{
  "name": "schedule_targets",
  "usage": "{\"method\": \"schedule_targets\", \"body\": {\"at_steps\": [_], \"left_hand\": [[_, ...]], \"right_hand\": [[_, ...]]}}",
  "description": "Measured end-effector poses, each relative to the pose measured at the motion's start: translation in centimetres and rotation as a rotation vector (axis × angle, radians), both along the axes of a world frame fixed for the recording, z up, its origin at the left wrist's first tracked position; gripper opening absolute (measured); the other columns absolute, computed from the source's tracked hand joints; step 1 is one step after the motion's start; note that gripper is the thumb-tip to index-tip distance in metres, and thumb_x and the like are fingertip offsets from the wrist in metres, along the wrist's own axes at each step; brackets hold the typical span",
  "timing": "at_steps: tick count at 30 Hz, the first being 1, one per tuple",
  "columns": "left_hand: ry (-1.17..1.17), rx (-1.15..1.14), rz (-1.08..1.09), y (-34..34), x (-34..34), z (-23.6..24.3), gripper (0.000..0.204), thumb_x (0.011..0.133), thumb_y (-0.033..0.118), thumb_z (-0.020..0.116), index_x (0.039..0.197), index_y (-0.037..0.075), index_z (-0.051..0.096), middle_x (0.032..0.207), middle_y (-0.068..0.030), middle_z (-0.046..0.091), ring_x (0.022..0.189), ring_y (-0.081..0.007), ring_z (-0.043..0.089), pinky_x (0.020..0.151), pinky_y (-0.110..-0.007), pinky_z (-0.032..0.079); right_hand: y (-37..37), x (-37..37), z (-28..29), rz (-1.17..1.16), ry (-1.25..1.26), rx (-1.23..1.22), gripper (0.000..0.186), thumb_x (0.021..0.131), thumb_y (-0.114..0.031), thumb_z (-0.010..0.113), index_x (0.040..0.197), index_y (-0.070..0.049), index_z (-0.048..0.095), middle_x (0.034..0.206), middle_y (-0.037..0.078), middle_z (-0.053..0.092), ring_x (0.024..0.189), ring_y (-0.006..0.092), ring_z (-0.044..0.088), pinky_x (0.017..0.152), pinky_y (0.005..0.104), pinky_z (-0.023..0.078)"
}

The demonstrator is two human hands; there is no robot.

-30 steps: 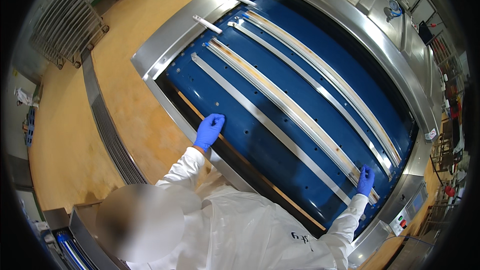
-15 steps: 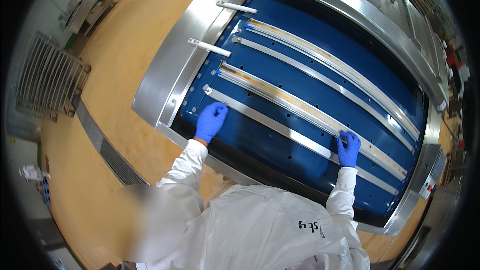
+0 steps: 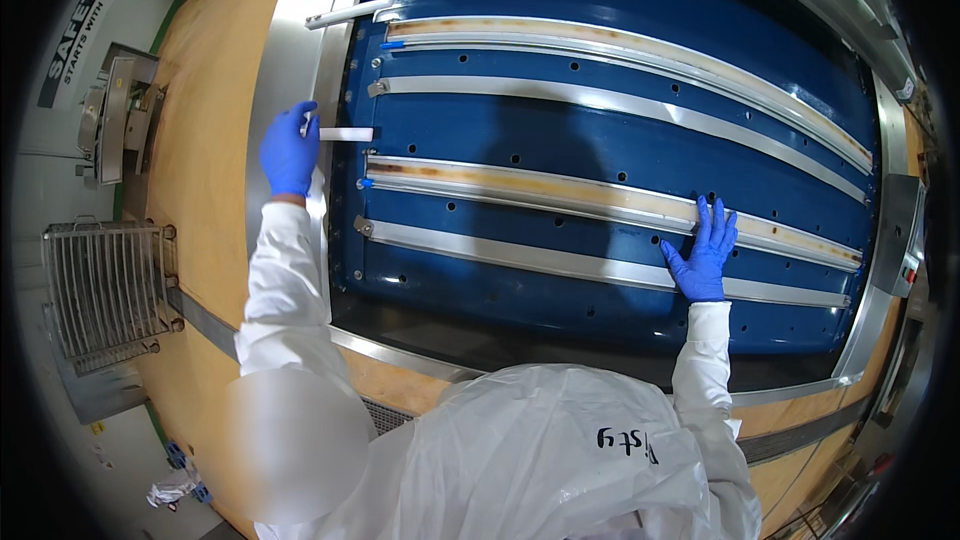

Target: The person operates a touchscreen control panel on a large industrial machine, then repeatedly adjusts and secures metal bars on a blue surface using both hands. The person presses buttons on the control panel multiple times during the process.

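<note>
My left hand (image 3: 290, 152), in a blue glove, is at the left metal edge of a blue panel with its fingers curled on the outer end of a short white bar (image 3: 348, 134). The hand hides that end of the bar. My right hand (image 3: 706, 252), also gloved in blue, lies with fingers spread over the near pale strip with brown stains (image 3: 520, 181), which runs in a metal rail. Its thumb is apart from the fingers, and its heel is by the near flat metal strip (image 3: 520, 253).
A second white bar (image 3: 350, 13) sticks out farther up the left edge. Another stained strip (image 3: 600, 40) and flat metal strip (image 3: 560, 90) cross the blue panel (image 3: 440, 130), which has several small holes. A wire rack (image 3: 110, 285) stands at left; a control box (image 3: 900, 235) is at right.
My view has turned and shifted. My left hand has gone from above the near metal strip to the white bar. The right hand's fingers, bent at the rail before, are now spread.
</note>
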State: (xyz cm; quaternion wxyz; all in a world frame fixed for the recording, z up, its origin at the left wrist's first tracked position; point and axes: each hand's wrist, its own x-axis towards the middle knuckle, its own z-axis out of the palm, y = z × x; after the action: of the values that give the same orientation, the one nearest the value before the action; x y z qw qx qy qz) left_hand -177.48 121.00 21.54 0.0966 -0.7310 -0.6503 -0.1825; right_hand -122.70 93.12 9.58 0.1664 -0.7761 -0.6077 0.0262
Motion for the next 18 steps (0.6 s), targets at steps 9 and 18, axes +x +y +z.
{"method": "schedule_targets", "body": {"at_steps": [9,18], "left_hand": [[0.833,-0.065,-0.005,9.5,4.3,-6.2,0.011,0.092,0.016,0.053,0.098,0.011,0.060,0.091,-0.0117,0.060,0.085,-0.0285,0.062,0.074,-0.041,0.049],[0.907,-0.080,0.044,12.5,2.5,-10.8,0.015,0.093,0.017,0.050,0.105,0.016,0.059,0.095,-0.0046,0.056,0.095,-0.0207,0.053,0.078,-0.036,0.039]], "right_hand": [[0.3,-0.2,-0.5,-0.044,-0.024,-0.034,0.096,0.077,-0.054,0.073,0.154,-0.018,0.029,0.159,0.019,0.019,0.145,0.0516,0.006,0.112,0.0684,0.007],[0.6,-0.6,0.1,-0.040,-0.001,-0.037,0.091,0.079,-0.049,0.073,0.153,-0.015,0.031,0.160,0.019,0.019,0.146,0.0508,0.004,0.114,0.0663,0.004]]}}
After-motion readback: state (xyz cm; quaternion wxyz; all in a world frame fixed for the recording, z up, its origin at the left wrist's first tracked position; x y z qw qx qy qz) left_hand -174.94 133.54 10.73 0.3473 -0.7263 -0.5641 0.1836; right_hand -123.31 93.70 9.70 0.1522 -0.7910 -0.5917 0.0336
